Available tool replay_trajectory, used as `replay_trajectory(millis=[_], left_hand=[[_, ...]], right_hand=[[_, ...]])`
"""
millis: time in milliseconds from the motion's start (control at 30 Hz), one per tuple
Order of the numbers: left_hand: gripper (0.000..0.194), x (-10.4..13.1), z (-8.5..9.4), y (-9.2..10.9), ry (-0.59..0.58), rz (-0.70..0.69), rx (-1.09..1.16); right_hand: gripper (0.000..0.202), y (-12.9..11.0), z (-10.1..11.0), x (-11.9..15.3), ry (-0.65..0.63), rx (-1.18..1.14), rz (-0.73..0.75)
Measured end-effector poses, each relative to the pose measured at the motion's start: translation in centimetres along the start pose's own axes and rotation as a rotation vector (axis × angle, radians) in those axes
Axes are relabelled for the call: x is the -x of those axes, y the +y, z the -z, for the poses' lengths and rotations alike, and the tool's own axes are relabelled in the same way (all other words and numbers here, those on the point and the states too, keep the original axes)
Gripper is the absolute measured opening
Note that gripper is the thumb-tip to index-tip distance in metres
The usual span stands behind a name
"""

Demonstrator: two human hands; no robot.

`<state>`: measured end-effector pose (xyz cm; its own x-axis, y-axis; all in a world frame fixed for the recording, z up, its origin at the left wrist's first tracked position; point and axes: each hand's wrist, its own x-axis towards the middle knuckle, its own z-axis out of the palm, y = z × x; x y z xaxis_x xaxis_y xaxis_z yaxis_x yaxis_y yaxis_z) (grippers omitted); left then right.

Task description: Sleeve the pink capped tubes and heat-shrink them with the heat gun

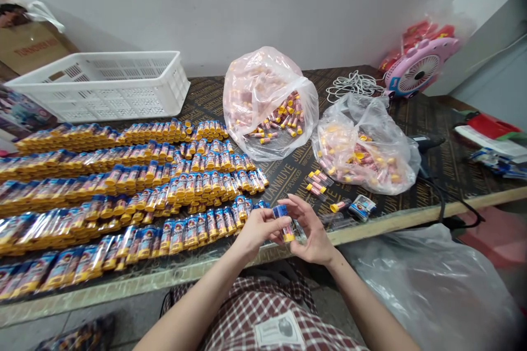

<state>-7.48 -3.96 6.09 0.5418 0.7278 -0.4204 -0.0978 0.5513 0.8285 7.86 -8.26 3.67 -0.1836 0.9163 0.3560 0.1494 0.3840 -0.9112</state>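
Observation:
Near the table's front edge, my left hand [256, 232] and my right hand [312, 233] meet around a small tube [284, 224] with a blue label at its top and a yellow end at its bottom. The thumb and fingers of my left hand press on it from the left; my right hand's fingers curve round its right side. Long stacked rows of blue-and-yellow tubes [191, 233] lie to the left. Several unlabelled yellow-capped tubes [316, 189] rest to the right, with one more tube [340, 205] beside a blue pack of labels [362, 207].
A large plastic bag [269, 104] and a smaller one [366, 148] hold pink-and-yellow tubes. At the back left stands a white basket [102, 90]. A white cord [354, 86] and pink fan [420, 74] are at the back right. The wooden edge [382, 225] runs in front.

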Motion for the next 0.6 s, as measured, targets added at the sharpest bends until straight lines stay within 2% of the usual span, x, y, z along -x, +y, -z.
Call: replay_trajectory(millis=[233,400,500,600], left_hand=[[0.040,0.3,-0.4,0.4,0.036,0.003,0.002],[0.039,0.3,-0.3,0.1,0.015,-0.001,0.013],[0.038,0.4,-0.2,0.1,0.011,-0.012,0.013],[0.039,0.5,0.8,1.0,0.070,-0.060,-0.041]], right_hand=[[0.088,0.1,-0.3,0.0,0.052,-0.015,0.018],[0.086,-0.1,-0.5,0.0,0.061,-0.006,0.019],[0.084,-0.5,-0.5,-0.2,0.016,0.003,0.009],[0.087,0.2,1.0,-0.7,-0.050,0.168,-0.038]])
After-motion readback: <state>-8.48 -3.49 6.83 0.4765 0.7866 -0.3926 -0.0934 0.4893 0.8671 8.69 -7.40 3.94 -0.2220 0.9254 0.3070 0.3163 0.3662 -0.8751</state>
